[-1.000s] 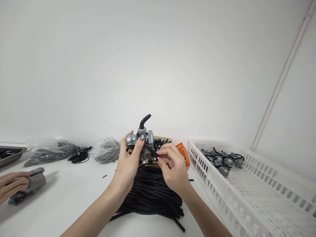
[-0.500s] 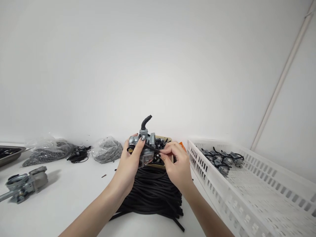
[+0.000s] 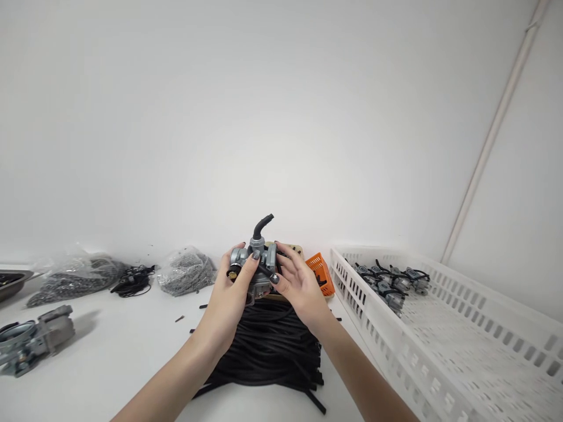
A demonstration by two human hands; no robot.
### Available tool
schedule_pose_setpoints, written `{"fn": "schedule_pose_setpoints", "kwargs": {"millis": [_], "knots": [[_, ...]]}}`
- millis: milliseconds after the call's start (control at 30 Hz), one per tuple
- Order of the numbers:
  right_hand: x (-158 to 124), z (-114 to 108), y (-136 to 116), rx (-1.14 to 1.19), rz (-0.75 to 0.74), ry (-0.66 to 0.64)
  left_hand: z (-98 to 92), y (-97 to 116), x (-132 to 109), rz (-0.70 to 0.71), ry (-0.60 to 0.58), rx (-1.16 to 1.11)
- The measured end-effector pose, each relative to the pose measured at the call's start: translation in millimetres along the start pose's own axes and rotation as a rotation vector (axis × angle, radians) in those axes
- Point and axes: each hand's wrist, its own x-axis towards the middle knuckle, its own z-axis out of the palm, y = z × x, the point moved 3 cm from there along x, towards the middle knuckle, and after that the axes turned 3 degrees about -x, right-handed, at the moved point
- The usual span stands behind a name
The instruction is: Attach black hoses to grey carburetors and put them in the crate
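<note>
A silver carburetor (image 3: 270,257) with a bent black rubber elbow (image 3: 263,225) on top is held up over the middle of the table. My left hand (image 3: 229,293) grips its left side, the thumb lying across the front. My right hand (image 3: 308,296) is wrapped round the right side, fingertips on the flange and thumb at a short black hose (image 3: 265,270) slanting across the front. Underneath lies a thick bundle of black rubber hoses (image 3: 272,351). Behind my hands, a tan box (image 3: 297,251) of small black parts is mostly hidden.
To the right stands a white plastic crate (image 3: 396,340) with several carburetors (image 3: 391,281). An orange basket (image 3: 326,275) is beside it. Leftward are bags of small parts (image 3: 187,271), a black tangle (image 3: 133,280), a metal tray (image 3: 15,284) and another carburetor (image 3: 37,340).
My right hand has gone from pinching the black hose's end to spreading its fingers round the carburetor's right side. My left hand keeps its grip. The view has shifted slightly, uncovering the orange basket.
</note>
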Motion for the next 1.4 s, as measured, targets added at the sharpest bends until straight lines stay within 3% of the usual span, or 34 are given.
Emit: {"fn": "schedule_pose_setpoints", "kwargs": {"millis": [333,667,1033,1233,1333,1400], "knots": [[1.7,-0.4,6.8,-0.095,-0.084,0.042,-3.7,1.7,6.5,0.034,-0.072,0.068],[-6.2,-2.8,4.4,-0.445,-0.186,0.158,-1.5,2.8,2.7,-0.063,-0.08,0.063],[-4.2,-2.9,-0.9,-0.399,-0.158,0.16,-2.1,-0.5,6.5,-0.084,-0.06,0.021],[-4.7,-10.2,-21.3,-0.346,-0.134,0.093,-2.7,-1.4,7.7,-0.178,-0.058,-0.107],[-6.3,-12.6,-30.2,-0.334,-0.115,0.149,-1.5,0.7,6.6,-0.221,-0.058,-0.187],[-8.5,-12.1,-33.7,-0.346,-0.107,0.193,0.7,2.1,5.2,-0.262,-0.127,-0.246]]}}
